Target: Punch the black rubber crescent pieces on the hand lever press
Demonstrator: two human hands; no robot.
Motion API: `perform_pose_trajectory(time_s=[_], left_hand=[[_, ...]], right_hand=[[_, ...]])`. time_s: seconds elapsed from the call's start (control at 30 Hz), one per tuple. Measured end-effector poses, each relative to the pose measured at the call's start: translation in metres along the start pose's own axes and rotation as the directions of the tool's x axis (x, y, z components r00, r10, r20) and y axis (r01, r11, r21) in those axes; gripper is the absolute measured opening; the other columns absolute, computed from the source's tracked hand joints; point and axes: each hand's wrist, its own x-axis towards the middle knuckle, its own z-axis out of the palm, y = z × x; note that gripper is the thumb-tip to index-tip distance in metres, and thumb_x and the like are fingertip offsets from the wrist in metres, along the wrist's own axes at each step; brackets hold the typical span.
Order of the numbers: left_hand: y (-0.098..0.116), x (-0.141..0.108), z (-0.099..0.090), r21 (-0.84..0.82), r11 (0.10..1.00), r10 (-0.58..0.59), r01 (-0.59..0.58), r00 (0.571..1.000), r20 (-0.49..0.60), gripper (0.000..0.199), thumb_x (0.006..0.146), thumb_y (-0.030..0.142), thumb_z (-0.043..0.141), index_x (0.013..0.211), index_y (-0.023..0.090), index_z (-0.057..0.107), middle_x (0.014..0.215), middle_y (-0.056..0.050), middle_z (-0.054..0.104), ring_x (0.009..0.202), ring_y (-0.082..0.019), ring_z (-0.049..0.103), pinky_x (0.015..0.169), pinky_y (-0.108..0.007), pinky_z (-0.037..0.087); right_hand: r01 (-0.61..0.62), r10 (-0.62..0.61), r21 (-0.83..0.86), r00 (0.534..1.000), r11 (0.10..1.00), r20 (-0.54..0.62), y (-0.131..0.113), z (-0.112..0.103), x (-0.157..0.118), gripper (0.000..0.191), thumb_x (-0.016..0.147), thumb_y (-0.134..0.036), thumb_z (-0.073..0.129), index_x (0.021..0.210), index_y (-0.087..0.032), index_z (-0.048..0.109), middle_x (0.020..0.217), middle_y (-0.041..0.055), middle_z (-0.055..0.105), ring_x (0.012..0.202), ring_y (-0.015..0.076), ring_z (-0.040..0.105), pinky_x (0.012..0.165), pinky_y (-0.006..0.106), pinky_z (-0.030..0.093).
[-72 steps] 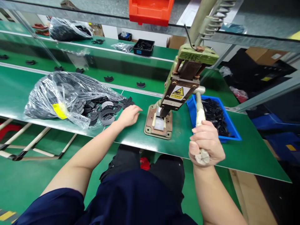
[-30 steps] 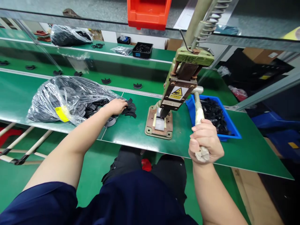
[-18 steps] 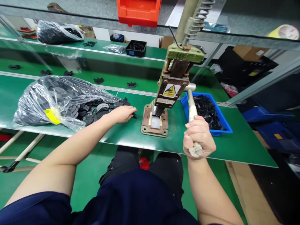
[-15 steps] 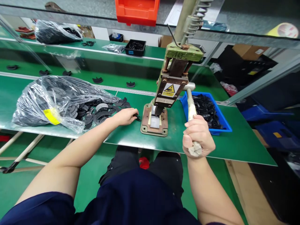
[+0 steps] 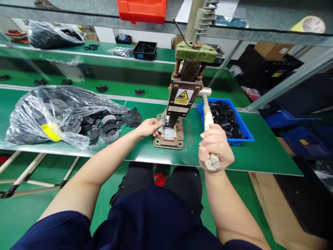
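My left hand (image 5: 149, 127) pinches a small dark curved part (image 5: 163, 121) at the left side of the press base (image 5: 168, 142), close under the ram. Wrapped round the taped lever (image 5: 208, 114) of the hand press (image 5: 181, 95) is my right hand (image 5: 216, 147). Left of the press, black curved parts (image 5: 109, 126) spill out of a clear plastic bag (image 5: 49, 111) with a yellow label. A blue bin (image 5: 243, 129) of black pieces sits behind and right of the lever.
Several curved parts (image 5: 101, 89) lie along the green strip behind the bench. Further back are a black tray (image 5: 145, 57) and another filled bag (image 5: 52, 36). A red bin (image 5: 142, 10) and a tape roll (image 5: 312, 25) are on the shelf overhead.
My left hand has moved right, from beside the pile to the press base, with a dark part between its fingers. My right hand still grips the lever. The view has shifted slightly.
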Motion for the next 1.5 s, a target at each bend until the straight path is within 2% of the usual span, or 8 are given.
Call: perform_pose_trajectory(time_s=[0.2,0.77,0.87,0.97,1.1,1.2,1.3,1.5], left_hand=[[0.014,0.015,0.019,0.07,0.996,-0.052,0.049,0.998,0.04,0.039,0.097,0.048,0.076,0.083,0.02,0.053,0.054,-0.001,0.068,0.039,-0.009,0.057,0.043,-0.019,0.041],[0.03,0.025,0.031,0.18,0.955,-0.245,0.237,0.969,0.022,0.025,0.096,0.037,0.077,0.098,0.019,0.061,0.054,0.0,0.064,0.043,-0.013,0.062,0.046,-0.02,0.048],[0.025,0.008,0.041,0.18,0.971,-0.151,0.155,0.988,-0.037,0.023,0.099,0.038,0.072,0.102,0.02,0.057,0.058,0.002,0.064,0.047,-0.014,0.063,0.049,-0.022,0.049],[0.012,-0.018,0.042,0.212,0.971,0.109,-0.107,0.994,0.001,0.019,0.1,0.038,0.067,0.105,0.022,0.058,0.073,0.001,0.069,0.061,-0.014,0.068,0.056,-0.023,0.051],[-0.008,-0.041,-0.006,0.533,0.778,0.383,-0.332,0.924,0.016,0.014,0.099,0.032,0.063,0.105,0.021,0.068,0.098,-0.005,0.074,0.087,-0.018,0.071,0.079,-0.03,0.057],[-0.018,-0.036,-0.071,0.798,0.584,0.423,-0.15,0.895,-0.142,0.018,0.098,0.029,0.063,0.109,0.018,0.072,0.109,-0.011,0.076,0.103,-0.025,0.07,0.097,-0.039,0.056],[-0.024,-0.021,-0.122,0.91,0.413,0.35,-0.032,0.928,-0.126,0.033,0.096,0.034,0.067,0.125,0.019,0.073,0.127,-0.013,0.075,0.123,-0.031,0.066,0.111,-0.043,0.049],[-0.028,-0.001,-0.142,0.965,0.257,0.237,-0.039,0.971,-0.024,0.048,0.094,0.055,0.069,0.127,0.022,0.074,0.13,-0.011,0.076,0.122,-0.031,0.069,0.103,-0.039,0.052]], right_hand=[[0.024,-0.024,0.0,1.0,1.0,0.012,0.002,-0.001,0.0,0.02,0.082,-0.023,0.07,0.07,-0.026,0.054,0.07,-0.0075,0.065,0.081,0.0149,0.071,0.105,0.052,0.058],[0.04,-0.04,-0.015,0.999,0.999,-0.02,0.001,0.002,-0.002,0.025,0.089,-0.026,0.069,0.07,-0.021,0.053,0.072,-0.008,0.063,0.083,0.0118,0.071,0.105,0.052,0.058],[0.016,-0.016,-0.015,1.0,1.0,-0.005,0.001,0.0,-0.001,0.024,0.086,-0.025,0.07,0.069,-0.023,0.054,0.071,-0.0072,0.066,0.081,0.0141,0.072,0.103,0.053,0.06],[0.002,-0.002,-0.018,1.0,1.0,-0.014,0.003,-0.001,-0.001,0.02,0.083,-0.027,0.072,0.069,-0.026,0.057,0.071,-0.0084,0.067,0.079,0.0159,0.072,0.102,0.053,0.061],[0.019,-0.019,0.007,0.999,1.0,-0.043,0.006,0.002,-0.001,0.021,0.079,-0.022,0.072,0.067,-0.026,0.056,0.069,-0.0073,0.066,0.078,0.0171,0.072,0.102,0.054,0.06],[0.019,-0.02,-0.006,0.998,1.0,-0.063,0.006,0.004,-0.001,0.023,0.08,-0.024,0.072,0.065,-0.026,0.054,0.066,-0.0066,0.065,0.076,0.0177,0.071,0.1,0.055,0.061],[0.013,-0.014,-0.01,0.997,1.0,-0.071,0.006,0.005,-0.001,0.025,0.081,-0.027,0.072,0.064,-0.026,0.055,0.065,-0.0059,0.065,0.074,0.0182,0.071,0.098,0.055,0.062],[0.01,-0.011,-0.02,0.999,1.0,-0.05,0.006,0.002,-0.001,0.025,0.082,-0.029,0.073,0.064,-0.027,0.054,0.064,-0.0068,0.065,0.073,0.0171,0.071,0.098,0.054,0.062]])
